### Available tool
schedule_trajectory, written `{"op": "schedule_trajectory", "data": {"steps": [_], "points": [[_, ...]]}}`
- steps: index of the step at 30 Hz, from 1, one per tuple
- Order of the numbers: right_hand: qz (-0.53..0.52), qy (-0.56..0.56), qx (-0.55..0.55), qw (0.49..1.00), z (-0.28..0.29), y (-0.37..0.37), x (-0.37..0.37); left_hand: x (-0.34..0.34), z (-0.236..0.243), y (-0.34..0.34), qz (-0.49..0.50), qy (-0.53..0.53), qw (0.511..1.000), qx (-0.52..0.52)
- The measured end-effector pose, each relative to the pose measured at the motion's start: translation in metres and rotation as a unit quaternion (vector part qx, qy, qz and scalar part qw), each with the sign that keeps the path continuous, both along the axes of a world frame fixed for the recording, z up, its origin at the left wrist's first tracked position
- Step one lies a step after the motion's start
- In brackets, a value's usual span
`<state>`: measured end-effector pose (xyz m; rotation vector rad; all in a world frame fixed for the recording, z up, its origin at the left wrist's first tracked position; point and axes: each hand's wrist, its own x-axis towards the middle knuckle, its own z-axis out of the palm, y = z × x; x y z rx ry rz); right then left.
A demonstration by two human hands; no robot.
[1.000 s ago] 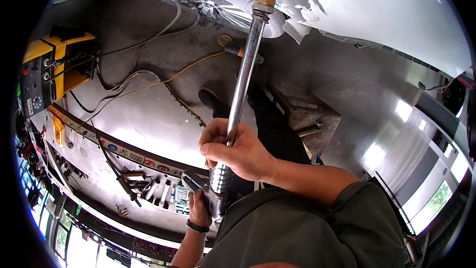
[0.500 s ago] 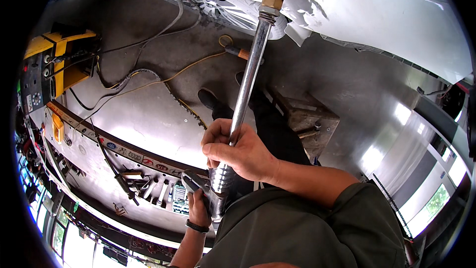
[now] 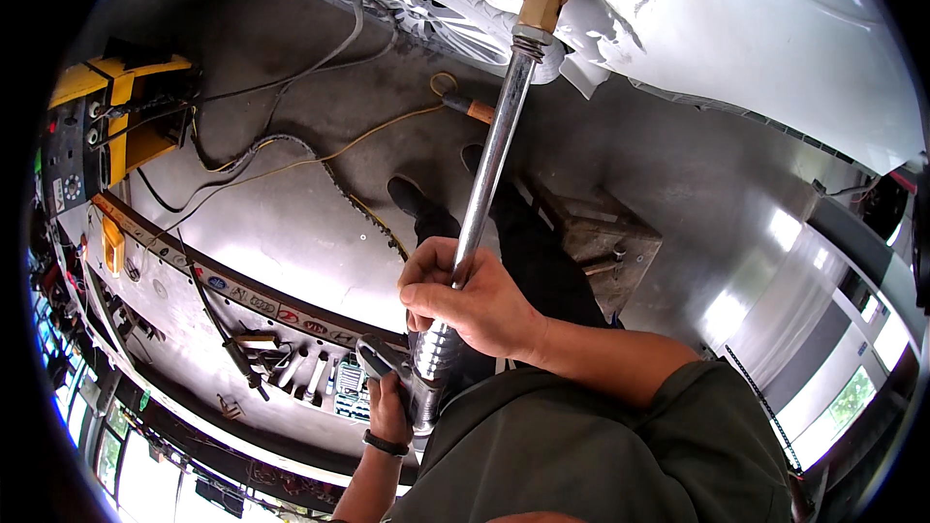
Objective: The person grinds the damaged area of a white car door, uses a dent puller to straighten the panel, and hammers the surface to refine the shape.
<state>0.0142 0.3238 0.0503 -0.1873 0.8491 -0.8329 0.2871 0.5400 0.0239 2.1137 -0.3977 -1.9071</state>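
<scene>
The right hand point(image 3: 477, 306) closed round the slide hammer point(image 3: 438, 353) by its chrome shaft point(image 3: 492, 163); the left hand point(image 3: 387, 413) curled round its black handle point(image 3: 380, 358); its brass-coloured head point(image 3: 542, 10) stood at the white car panel point(image 3: 765, 48), contact unclear.

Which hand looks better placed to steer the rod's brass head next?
Probably the right hand: it is wrapped around the rod itself, closer to the brass head, while the left hand is farther back, at the handle.
</scene>
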Motion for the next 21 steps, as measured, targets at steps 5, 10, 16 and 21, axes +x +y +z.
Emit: {"op": "schedule_trajectory", "data": {"steps": [5,10,16,21], "points": [[-0.007,-0.013,-0.002,1.000,0.001,-0.002,-0.001,-0.013,0.006,-0.018,0.161,0.027,0.984,0.067],[-0.041,-0.039,0.011,0.998,0.001,0.003,0.005,-0.016,0.018,-0.028,0.071,-0.039,0.996,0.048],[0.008,-0.005,0.049,0.999,0.018,-0.020,-0.003,0.014,0.011,-0.007,0.209,0.090,0.968,0.102],[-0.092,-0.048,-0.035,0.994,0.010,-0.091,-0.055,0.020,0.011,0.009,0.172,0.063,0.981,0.062]]}}
